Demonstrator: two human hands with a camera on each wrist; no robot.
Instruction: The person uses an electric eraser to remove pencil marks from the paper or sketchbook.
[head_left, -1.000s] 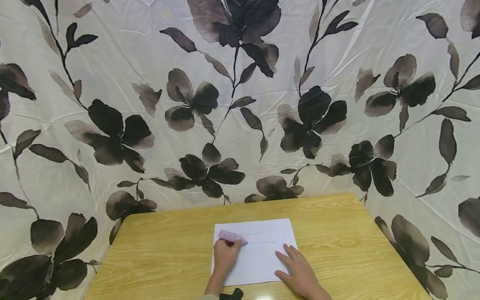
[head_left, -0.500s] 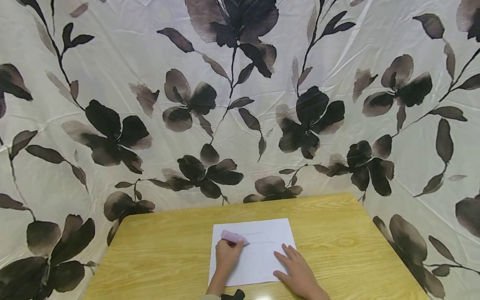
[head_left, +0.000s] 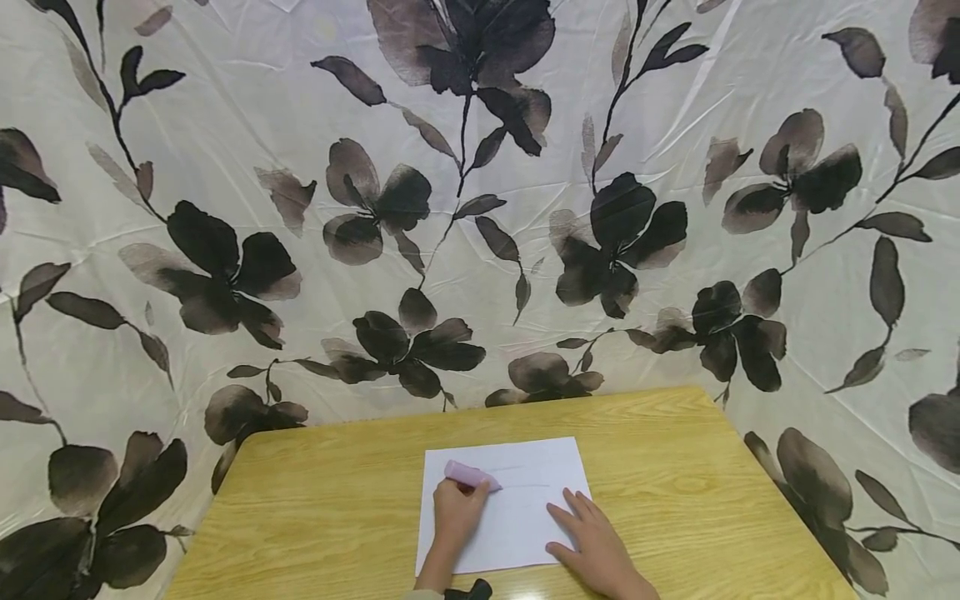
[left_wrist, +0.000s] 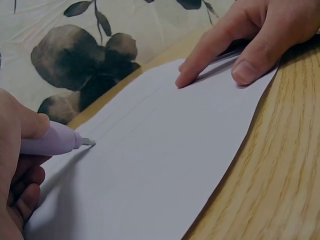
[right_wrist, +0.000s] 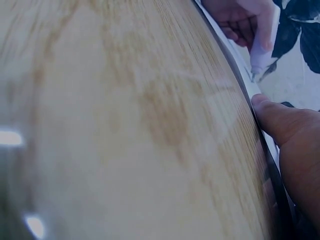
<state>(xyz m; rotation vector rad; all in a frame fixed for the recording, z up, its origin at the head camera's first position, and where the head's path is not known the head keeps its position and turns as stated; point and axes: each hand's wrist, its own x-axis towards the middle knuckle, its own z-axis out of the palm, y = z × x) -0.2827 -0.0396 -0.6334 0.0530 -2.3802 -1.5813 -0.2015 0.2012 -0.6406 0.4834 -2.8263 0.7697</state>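
Note:
My left hand (head_left: 456, 515) pinches a lilac fat-bodied pen (head_left: 469, 475) with a narrow metal tip, also seen in the left wrist view as a lilac pen (left_wrist: 52, 139). The tip meets a white sheet of paper (head_left: 517, 533) at the left end of a faint line. Another faint line runs above it, toward the sheet's far edge. My right hand (head_left: 596, 546) rests on the right side of the paper, fingers spread. In the right wrist view only the thumb of my right hand (right_wrist: 295, 135) shows well, lying at the sheet's edge.
The paper lies on a yellow wood-grain table (head_left: 322, 500). Behind and to both sides hangs a pale cloth (head_left: 517, 283) printed with dark flowers. A black strap (head_left: 468, 590) circles my left wrist.
My left hand and the pen have slid slightly to the right across the paper. My right hand stays in place on the sheet. The head view has shifted a little.

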